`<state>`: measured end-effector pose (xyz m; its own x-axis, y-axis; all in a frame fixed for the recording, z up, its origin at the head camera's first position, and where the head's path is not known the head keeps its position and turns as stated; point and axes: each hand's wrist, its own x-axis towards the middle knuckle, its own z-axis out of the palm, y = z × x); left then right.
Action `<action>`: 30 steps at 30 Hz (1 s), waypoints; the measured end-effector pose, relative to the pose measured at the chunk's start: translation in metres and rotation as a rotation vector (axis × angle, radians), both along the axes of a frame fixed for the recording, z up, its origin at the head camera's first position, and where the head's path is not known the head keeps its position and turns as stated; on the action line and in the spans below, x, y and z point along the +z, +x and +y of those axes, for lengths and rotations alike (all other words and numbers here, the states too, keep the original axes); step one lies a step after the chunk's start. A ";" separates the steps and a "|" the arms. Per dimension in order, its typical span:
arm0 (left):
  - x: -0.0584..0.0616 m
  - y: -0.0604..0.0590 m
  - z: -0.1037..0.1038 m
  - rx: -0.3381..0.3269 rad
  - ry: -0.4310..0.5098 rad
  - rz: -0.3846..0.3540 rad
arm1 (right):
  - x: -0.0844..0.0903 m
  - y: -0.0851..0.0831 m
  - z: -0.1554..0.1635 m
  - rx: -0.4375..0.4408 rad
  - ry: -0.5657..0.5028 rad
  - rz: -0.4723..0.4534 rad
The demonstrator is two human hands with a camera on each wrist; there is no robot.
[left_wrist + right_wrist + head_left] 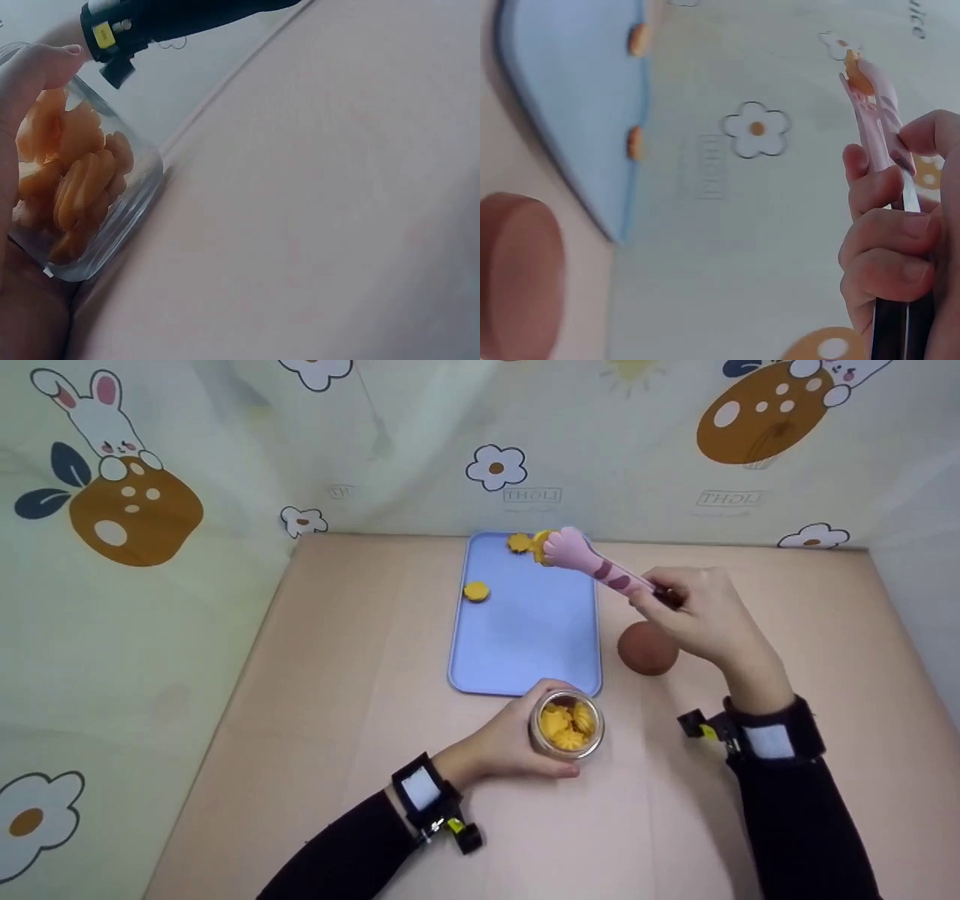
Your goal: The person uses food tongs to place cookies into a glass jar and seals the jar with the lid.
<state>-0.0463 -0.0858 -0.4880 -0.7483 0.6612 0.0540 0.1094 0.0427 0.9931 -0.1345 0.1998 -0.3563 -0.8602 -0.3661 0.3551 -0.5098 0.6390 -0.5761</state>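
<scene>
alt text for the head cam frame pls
The right hand holds pink tongs gripping a yellow piece over a blue tray's far edge, where two pieces lie. The left hand grips a jar of pieces; a brown lid lies nearby.

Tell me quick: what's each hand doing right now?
Left hand: closed round the glass jar of yellow pieces.
Right hand: closed on the pink tongs, which pinch a yellow piece over the blue tray.

Clear glossy glass jar (pixel 568 725); matt tray (pixel 529 637)
</scene>
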 end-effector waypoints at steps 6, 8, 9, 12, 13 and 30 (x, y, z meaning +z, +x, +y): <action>-0.002 0.000 0.001 -0.004 0.020 0.032 | 0.019 0.022 0.018 0.094 0.030 0.103; -0.003 0.000 0.001 -0.002 0.019 0.038 | 0.023 0.027 0.027 0.173 0.045 0.126; -0.003 0.000 0.000 -0.003 0.014 0.041 | 0.025 0.030 0.031 0.210 0.055 0.131; -0.003 0.000 0.000 0.001 0.005 0.041 | 0.032 0.039 0.040 0.287 0.093 0.124; -0.002 0.001 -0.001 0.002 -0.001 0.040 | 0.034 0.042 0.041 0.297 0.107 0.112; 0.000 0.001 -0.001 0.018 -0.062 0.009 | 0.053 0.072 0.036 0.260 0.257 -0.054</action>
<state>-0.0457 -0.0872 -0.4875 -0.7600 0.6496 0.0202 0.1171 0.1064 0.9874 -0.0628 0.2354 -0.3030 -0.7418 -0.6461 0.1798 -0.6472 0.6193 -0.4445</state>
